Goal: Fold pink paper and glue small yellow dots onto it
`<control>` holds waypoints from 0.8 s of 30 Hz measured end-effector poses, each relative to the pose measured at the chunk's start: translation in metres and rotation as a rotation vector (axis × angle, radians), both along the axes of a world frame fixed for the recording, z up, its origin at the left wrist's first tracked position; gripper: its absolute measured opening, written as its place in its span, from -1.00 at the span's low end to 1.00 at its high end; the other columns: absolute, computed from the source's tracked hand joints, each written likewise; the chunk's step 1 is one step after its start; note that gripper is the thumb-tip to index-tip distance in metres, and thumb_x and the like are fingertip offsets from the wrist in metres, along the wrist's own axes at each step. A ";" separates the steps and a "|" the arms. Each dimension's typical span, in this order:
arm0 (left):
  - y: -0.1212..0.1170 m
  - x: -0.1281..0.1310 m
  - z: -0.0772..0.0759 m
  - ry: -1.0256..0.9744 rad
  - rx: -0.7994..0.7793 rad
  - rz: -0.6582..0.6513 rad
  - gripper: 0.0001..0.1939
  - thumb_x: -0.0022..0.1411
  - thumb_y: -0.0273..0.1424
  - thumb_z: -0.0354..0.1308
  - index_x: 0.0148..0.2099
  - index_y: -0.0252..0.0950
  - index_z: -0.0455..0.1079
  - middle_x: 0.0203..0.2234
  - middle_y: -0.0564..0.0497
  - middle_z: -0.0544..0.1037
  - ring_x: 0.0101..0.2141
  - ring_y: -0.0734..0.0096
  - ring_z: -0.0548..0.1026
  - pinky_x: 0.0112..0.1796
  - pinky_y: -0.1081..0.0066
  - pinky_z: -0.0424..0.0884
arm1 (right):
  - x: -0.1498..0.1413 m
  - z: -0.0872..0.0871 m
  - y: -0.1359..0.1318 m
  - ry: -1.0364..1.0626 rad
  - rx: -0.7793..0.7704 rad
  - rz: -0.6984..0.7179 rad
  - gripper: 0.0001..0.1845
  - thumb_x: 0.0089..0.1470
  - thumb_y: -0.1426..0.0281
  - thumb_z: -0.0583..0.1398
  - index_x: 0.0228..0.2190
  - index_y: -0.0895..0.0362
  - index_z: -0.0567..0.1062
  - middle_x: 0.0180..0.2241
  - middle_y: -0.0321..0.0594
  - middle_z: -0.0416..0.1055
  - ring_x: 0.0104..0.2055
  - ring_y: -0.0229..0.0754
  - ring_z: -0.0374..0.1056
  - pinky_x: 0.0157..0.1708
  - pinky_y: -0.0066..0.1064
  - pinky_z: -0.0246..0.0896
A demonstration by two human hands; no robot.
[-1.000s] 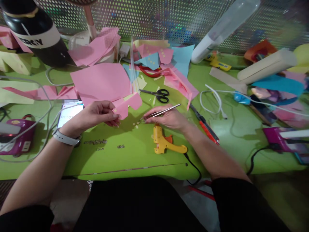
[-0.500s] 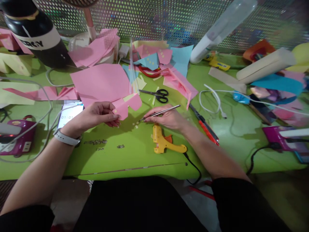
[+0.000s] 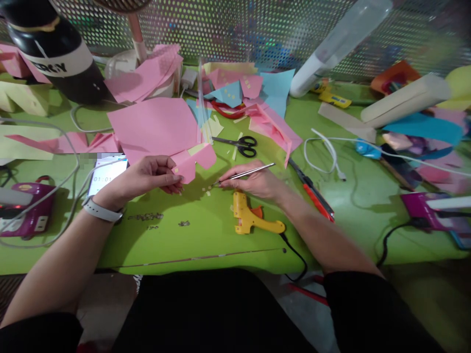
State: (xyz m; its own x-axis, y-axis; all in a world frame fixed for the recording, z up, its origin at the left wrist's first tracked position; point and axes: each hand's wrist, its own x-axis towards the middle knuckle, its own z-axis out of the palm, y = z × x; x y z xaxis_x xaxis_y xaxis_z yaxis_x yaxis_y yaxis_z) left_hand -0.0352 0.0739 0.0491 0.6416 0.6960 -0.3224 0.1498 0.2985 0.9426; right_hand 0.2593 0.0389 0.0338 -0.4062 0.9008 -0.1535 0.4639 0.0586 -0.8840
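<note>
Left hand [image 3: 152, 175]: pinching lobed pink paper [image 3: 187, 166].
Right hand [image 3: 254, 183]: gripping silver metal tweezers [image 3: 257, 170] — your slip could scatter tiny pale paper squares [image 3: 208, 193].

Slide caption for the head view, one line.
Left hand holding a pink paper piece, right hand holding silver tweezers near small pale bits, yellow glue gun nearby.
</note>
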 end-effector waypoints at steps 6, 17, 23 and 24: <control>0.000 0.000 0.000 0.012 -0.009 0.000 -0.75 0.13 -0.35 0.36 -0.26 -0.32 0.35 -0.41 -0.01 0.65 -0.37 0.34 0.65 -0.35 0.45 0.60 | -0.001 -0.014 0.000 0.144 -0.040 -0.064 -0.68 -0.03 0.14 0.38 -0.34 0.12 0.64 -0.38 -0.17 0.61 -0.37 -0.16 0.50 -0.38 -0.31 0.41; -0.006 0.009 -0.003 0.035 -0.017 0.029 -0.76 0.15 -0.35 0.34 -0.26 -0.32 0.33 -0.40 -0.05 0.66 -0.33 0.35 0.65 -0.30 0.44 0.57 | -0.007 0.003 -0.010 0.268 0.010 -0.226 -0.72 -0.05 0.14 0.39 -0.41 0.11 0.61 -0.46 -0.22 0.60 -0.40 -0.15 0.54 -0.33 -0.27 0.53; -0.008 0.013 -0.001 0.048 -0.018 -0.006 -0.75 0.14 -0.34 0.36 -0.30 -0.33 0.34 -0.41 -0.03 0.64 -0.34 0.34 0.65 -0.31 0.41 0.58 | -0.011 -0.003 -0.012 0.187 0.042 -0.212 -0.69 -0.05 0.11 0.37 -0.44 0.11 0.60 -0.48 -0.20 0.58 -0.43 -0.15 0.52 -0.38 -0.28 0.49; -0.008 0.013 -0.001 0.051 -0.019 -0.010 -0.75 0.14 -0.34 0.36 -0.30 -0.33 0.34 -0.41 -0.03 0.64 -0.34 0.35 0.65 -0.30 0.42 0.58 | -0.012 -0.004 -0.012 0.188 0.044 -0.211 -0.69 -0.05 0.11 0.38 -0.44 0.11 0.60 -0.48 -0.20 0.58 -0.43 -0.15 0.52 -0.38 -0.28 0.49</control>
State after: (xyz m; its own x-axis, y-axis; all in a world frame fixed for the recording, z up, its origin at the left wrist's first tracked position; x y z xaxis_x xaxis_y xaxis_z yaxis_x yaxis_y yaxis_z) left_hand -0.0220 0.0660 0.0482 0.6309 0.6832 -0.3678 0.2004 0.3145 0.9279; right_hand 0.2477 0.0273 0.0302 -0.2271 0.9725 -0.0519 0.2983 0.0187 -0.9543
